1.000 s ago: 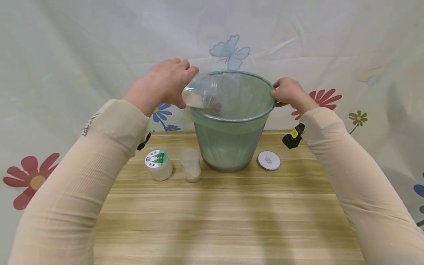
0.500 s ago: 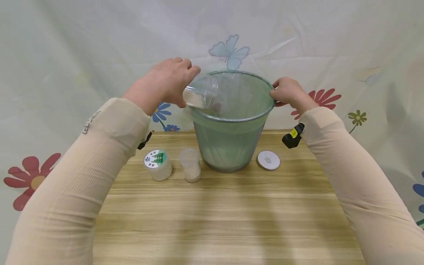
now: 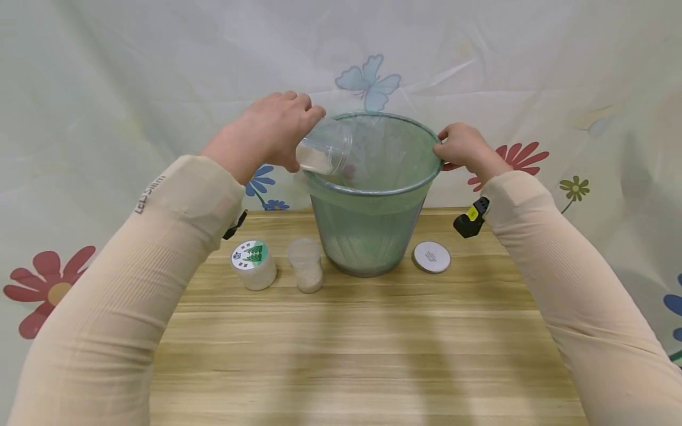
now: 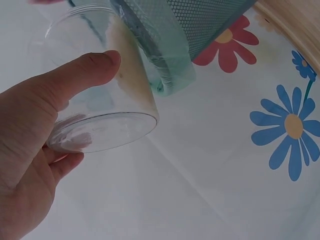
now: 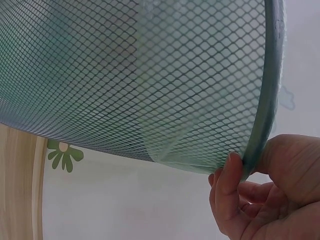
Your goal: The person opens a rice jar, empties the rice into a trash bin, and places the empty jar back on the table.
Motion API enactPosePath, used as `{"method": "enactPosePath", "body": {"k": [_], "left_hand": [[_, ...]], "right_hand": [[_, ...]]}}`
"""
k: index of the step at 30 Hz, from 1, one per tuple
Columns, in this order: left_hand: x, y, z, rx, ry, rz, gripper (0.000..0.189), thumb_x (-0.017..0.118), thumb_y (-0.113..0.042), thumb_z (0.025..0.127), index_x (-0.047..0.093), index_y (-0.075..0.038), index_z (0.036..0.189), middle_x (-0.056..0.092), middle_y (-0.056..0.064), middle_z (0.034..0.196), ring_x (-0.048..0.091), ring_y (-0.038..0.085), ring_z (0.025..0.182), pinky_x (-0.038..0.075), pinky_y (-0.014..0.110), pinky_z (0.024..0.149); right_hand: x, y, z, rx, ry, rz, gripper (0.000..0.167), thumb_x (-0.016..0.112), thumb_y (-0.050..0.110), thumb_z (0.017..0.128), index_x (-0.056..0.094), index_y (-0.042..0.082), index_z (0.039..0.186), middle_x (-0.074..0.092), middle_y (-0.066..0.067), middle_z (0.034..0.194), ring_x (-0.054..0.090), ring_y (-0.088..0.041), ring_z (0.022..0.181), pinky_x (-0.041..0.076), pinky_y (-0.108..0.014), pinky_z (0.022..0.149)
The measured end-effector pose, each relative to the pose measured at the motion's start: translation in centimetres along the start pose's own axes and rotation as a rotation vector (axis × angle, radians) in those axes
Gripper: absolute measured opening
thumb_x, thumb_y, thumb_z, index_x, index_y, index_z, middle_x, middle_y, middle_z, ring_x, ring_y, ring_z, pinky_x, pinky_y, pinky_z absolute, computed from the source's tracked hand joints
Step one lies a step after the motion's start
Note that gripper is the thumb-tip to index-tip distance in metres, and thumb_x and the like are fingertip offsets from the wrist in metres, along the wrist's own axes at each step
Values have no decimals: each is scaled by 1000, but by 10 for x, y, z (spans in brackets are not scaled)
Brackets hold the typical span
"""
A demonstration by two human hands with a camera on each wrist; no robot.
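My left hand point(image 3: 272, 130) grips a clear jar point(image 3: 326, 145) lying tipped on its side, its mouth over the left rim of a mesh wastebasket point(image 3: 367, 231). Pale powdery or grainy stuff point(image 4: 127, 75) lies along the jar's lower wall in the left wrist view. A thin green bag point(image 5: 200, 100) lines the basket and folds over its rim. On the far side, my right hand point(image 3: 465, 148) pinches that rim with thumb and fingers; the right wrist view shows the bag's edge caught there too. The basket's inner bottom is hidden in the head view.
Left of the basket on the wooden table point(image 3: 367, 349) stand a jar with a green-and-white lid point(image 3: 250, 255) and a clear container with pale grains point(image 3: 308, 275). A round white lid point(image 3: 432, 257) lies to the right. A flowered sheet point(image 3: 160, 71) hangs close behind.
My left hand has shifted slightly right with the jar, and the pale stuff inside reaches nearer its mouth. The right hand and the basket look the same.
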State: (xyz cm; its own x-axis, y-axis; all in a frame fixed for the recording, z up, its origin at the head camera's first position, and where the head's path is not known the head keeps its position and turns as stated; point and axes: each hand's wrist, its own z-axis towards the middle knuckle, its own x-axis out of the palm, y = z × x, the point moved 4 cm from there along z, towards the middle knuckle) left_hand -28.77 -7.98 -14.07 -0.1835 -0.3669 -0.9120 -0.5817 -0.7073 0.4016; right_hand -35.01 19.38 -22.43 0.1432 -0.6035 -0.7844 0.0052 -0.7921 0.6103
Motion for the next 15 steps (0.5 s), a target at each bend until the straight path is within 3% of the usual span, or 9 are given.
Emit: {"method": "enactPosePath", "body": {"k": [15], "left_hand": [[-1, -3, 1, 23, 6, 12, 87, 78, -28, 71, 30, 2, 137, 43, 22, 121, 41, 36, 109, 36, 48, 99]], "right_hand": [[0, 2, -2, -19, -3, -9, 47, 38, 8, 87, 40, -13, 129, 52, -24, 109, 59, -2, 58, 56, -24, 61]]}}
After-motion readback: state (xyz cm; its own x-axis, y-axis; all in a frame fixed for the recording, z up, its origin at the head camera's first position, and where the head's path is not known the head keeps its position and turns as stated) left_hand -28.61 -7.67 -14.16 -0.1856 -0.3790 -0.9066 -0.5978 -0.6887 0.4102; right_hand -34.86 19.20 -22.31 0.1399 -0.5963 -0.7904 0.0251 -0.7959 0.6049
